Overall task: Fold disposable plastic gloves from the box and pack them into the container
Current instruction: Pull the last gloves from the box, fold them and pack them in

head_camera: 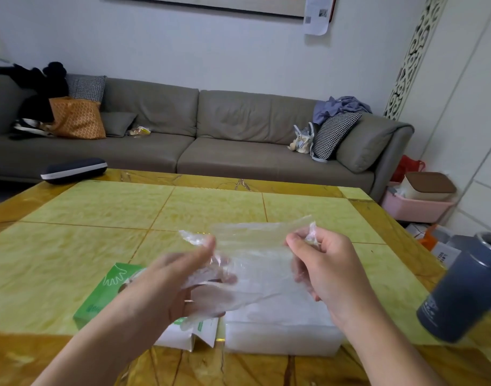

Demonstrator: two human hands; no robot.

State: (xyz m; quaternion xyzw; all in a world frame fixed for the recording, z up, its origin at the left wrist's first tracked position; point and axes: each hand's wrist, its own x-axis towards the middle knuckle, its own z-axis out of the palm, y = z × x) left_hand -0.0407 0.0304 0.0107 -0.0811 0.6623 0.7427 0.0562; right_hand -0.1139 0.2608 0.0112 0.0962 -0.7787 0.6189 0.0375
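Both hands, left (166, 285) & right (330, 270), pinch glove (252, 246) above container (283, 338).

A clear plastic glove (249, 254) is held stretched above the translucent container (280, 338), with the green-and-white box (105, 299) at nine o'clock.

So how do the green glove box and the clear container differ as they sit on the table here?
The green glove box is opaque printed cardboard; the clear container is translucent whitish plastic with no print visible. The box lies left, partly hidden by the left hand; the container sits nearer the middle, below the held glove. Both rest on the yellow table, side by side near its front edge.
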